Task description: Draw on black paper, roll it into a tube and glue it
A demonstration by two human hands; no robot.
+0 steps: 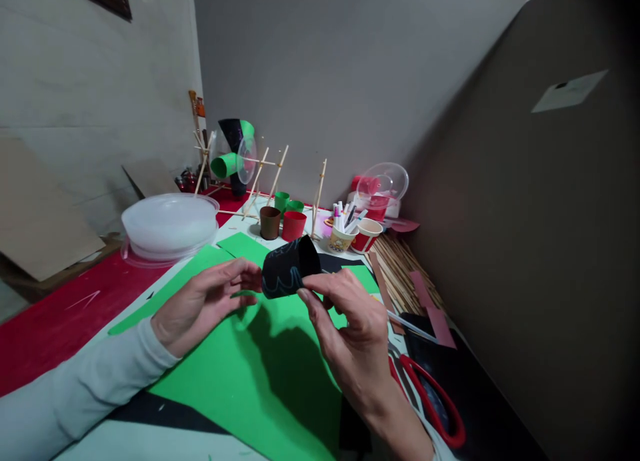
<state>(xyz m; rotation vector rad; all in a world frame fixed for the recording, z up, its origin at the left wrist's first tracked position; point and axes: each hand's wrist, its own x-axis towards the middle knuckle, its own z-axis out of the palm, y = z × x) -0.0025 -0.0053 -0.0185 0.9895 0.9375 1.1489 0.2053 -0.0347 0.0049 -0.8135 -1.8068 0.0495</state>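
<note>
A short black paper tube [283,271] with blue wavy lines drawn on its side is held up over a large green sheet [215,374]. My right hand [350,321] pinches the tube's near edge at its open right end between thumb and fingers. A thin white stick [413,326] shows beyond that hand, and a small tip between the hand and the tube lines up with it; whether the hand also grips it is unclear. At the tube's left end, my left hand [210,301] is open, with fingers curved and thumb apart; contact with the tube is unclear.
Red-handled scissors [435,404] lie at the right, near wooden sticks [405,261]. Behind stand a brown cup [270,222], a red cup [294,226], a cup of markers [343,239] and stick frames [319,198]. A translucent round container [170,224] sits left.
</note>
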